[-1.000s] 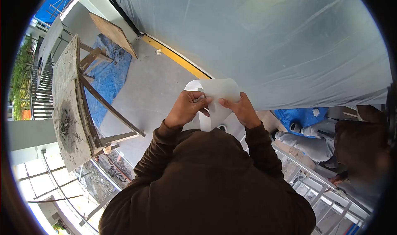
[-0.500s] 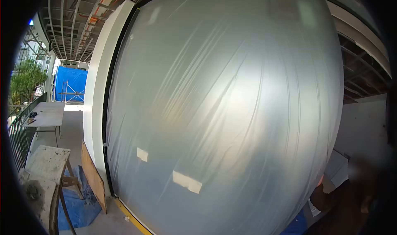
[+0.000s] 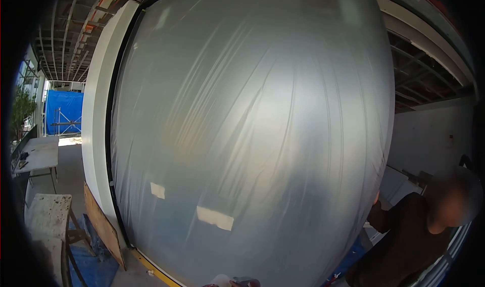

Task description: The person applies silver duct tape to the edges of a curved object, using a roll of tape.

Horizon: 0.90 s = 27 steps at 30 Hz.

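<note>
Fingers, our own, barely show at the bottom edge of the view, cut off below, so we cannot tell how far they are open, which side each belongs to, or whether they have hold of the white piece. That piece lies just left of them, in front of the bottom edge of the plastic sheet. Starting from the far left, we see a pale table with a small dark object near its left edge. Nearer to us stands a stained wooden stand, and beside it a blue tarp covers part of the floor. Next comes a brown board, leaning at the foot of a white column. From the bottom left corner of the plastic sheet a yellow strip runs along the floor. Low on the sheet we see two pale patches, the smaller nearer its left edge, the larger lower and to the right. At the sheet's right edge, a person in a brown top has an arm raised close to it
</note>
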Each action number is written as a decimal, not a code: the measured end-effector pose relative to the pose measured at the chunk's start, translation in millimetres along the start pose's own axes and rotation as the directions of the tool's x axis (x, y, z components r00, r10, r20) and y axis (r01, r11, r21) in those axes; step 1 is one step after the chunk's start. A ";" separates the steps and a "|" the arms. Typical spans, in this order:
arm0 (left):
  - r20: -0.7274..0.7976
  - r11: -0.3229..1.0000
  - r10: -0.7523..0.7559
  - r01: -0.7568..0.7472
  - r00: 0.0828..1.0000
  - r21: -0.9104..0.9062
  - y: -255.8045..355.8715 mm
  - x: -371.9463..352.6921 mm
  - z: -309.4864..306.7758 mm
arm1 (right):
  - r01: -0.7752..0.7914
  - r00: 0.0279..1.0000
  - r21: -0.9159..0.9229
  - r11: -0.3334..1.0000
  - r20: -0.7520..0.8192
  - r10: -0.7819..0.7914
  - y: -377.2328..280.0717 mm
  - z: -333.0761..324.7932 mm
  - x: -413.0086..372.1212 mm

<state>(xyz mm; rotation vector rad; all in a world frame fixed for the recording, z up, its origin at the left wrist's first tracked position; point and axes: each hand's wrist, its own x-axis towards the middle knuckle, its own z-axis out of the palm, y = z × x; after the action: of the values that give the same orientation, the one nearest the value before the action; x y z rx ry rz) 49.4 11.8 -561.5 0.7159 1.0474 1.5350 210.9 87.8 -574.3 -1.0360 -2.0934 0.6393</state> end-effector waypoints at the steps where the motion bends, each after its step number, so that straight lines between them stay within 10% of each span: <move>1: -0.165 0.946 -0.185 0.130 0.969 -0.296 13.0 32.0 6.3 | 0.049 0.998 -0.040 0.998 -0.029 -0.050 3.1 2.1 1.7; 6: -0.033 0.751 0.059 -0.066 0.998 -0.657 76.6 53.3 22.6 | 0.139 0.979 -0.161 0.977 -0.129 -0.161 -79.1 -15.9 10.7; 8: 0.084 0.708 0.100 -0.012 0.991 -0.706 102.3 65.0 26.3 | 0.091 0.994 0.122 0.988 -0.072 -0.082 -80.5 -3.9 25.4; 12: 0.084 0.701 0.375 -0.223 0.923 -0.678 208.9 86.5 36.8 | 0.101 0.962 0.031 0.994 -0.260 -0.090 -55.9 29.5 57.8; 16: -0.047 0.708 0.507 -0.447 0.861 -0.547 299.4 89.3 33.4 | -0.004 0.995 0.098 0.995 -0.102 0.014 -46.1 17.5 94.5; 18: 0.204 0.730 0.634 -0.490 0.745 -0.477 334.5 106.4 3.7 | 0.041 0.988 0.132 0.990 -0.154 -0.021 -52.6 2.9 106.3; 20: -0.136 0.644 0.677 -0.672 0.723 -0.365 355.8 81.6 4.5 | -0.014 0.991 0.178 0.984 -0.128 0.037 -57.1 -21.7 113.9; 22: -0.142 0.660 0.618 -0.608 0.773 -0.441 386.3 115.3 -74.1 | 0.084 0.988 0.110 0.990 -0.136 -0.068 -67.8 -53.4 119.1; 23: -0.384 0.636 0.479 -0.613 0.789 -0.469 396.5 116.4 -83.8 | 0.184 0.973 0.025 0.983 -0.146 -0.179 -72.1 -69.8 122.5; 27: -0.235 0.624 0.656 -0.690 0.717 -0.366 403.5 222.4 -257.3 | 0.279 0.945 -0.130 0.951 -0.139 -0.296 -132.4 -120.6 126.2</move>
<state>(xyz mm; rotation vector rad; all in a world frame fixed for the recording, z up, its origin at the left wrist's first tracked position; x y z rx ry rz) -401.3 157.5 -328.9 0.7758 0.4359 2.3780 186.4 131.9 -361.1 -0.7870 -2.1025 0.2910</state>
